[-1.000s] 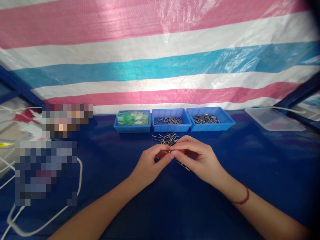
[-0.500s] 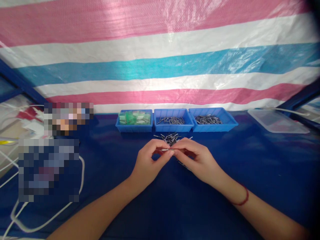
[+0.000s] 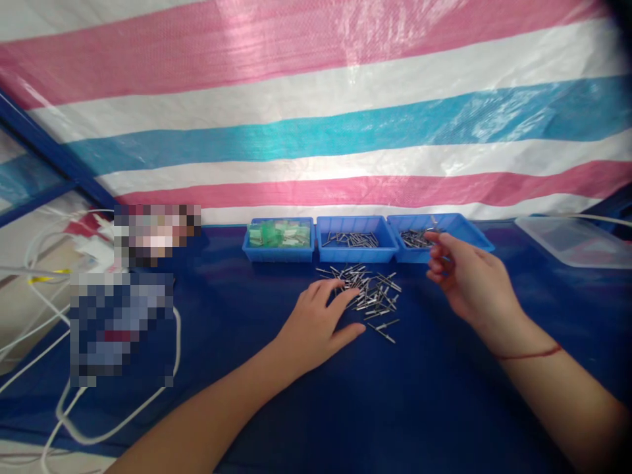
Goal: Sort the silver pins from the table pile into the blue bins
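Observation:
A loose pile of silver blind rivets [image 3: 368, 293] lies on the blue tabletop. My left hand [image 3: 320, 322] rests at the pile's left side, thumb and fingers apart, its fingertips touching or just over the nearest rivets. My right hand [image 3: 469, 276] is raised at the front of the right blue bin [image 3: 469, 240], fingers curled and fingertips together over its rim. A thin silver rivet [image 3: 433, 221] shows at those fingertips, partly blurred. More rivets lie inside this bin, and the middle blue bin [image 3: 336, 253] also holds several.
The left blue bin [image 3: 257, 255] holds green and clear small packets. At the right lies a translucent plastic lid [image 3: 567, 243]. White cables [image 3: 178, 349] run along the left side, beside blurred-out items. A striped tarp [image 3: 316, 138] hangs behind.
My hands were together over the pile, pinching a rivet. They have parted: the right moved right and forward to the right bin, the left lowered and opened beside the pile.

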`<act>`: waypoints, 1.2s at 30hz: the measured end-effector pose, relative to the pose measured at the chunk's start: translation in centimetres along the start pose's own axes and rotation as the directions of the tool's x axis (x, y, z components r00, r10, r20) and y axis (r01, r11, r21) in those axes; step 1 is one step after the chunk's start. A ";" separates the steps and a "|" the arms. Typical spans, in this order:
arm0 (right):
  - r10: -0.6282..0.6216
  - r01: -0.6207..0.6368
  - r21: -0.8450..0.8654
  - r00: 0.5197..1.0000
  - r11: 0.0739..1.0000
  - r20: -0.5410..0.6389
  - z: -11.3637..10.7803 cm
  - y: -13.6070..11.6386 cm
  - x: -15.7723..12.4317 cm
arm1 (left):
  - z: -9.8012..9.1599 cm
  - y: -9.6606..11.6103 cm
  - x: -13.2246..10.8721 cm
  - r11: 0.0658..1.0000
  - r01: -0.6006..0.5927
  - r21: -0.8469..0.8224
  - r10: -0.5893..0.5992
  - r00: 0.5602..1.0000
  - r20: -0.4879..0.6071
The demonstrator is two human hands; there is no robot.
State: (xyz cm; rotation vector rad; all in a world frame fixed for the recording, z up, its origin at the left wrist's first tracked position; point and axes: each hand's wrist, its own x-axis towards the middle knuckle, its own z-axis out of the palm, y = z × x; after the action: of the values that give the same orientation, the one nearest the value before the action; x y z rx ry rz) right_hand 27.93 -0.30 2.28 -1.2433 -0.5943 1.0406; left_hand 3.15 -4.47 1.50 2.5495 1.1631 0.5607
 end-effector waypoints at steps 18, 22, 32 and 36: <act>-0.072 0.298 -0.446 0.887 0.844 0.456 1.0 0.7 -2.9 | -4.0 -0.7 0.2 0.954 -0.028 0.299 -0.092 0.920 0.381; -0.049 0.307 -0.481 0.877 0.821 0.478 1.3 0.7 -3.2 | -3.9 -0.6 0.3 0.958 -0.016 0.288 -0.101 0.917 0.386; -0.042 0.356 -0.463 0.827 0.812 0.561 2.2 1.3 -4.3 | -4.2 -0.1 0.4 0.956 -0.030 0.292 -0.093 0.913 0.398; -0.068 0.400 -0.458 0.807 0.794 0.587 2.4 1.3 -4.5 | -3.5 -0.3 0.3 0.935 -0.062 0.349 -0.084 0.917 0.390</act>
State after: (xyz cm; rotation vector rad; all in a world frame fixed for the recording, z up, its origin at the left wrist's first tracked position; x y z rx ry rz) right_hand 23.51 -3.21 2.38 -1.3144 -1.5736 1.0257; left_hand 1.50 -3.74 4.56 2.7621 1.2074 -0.2013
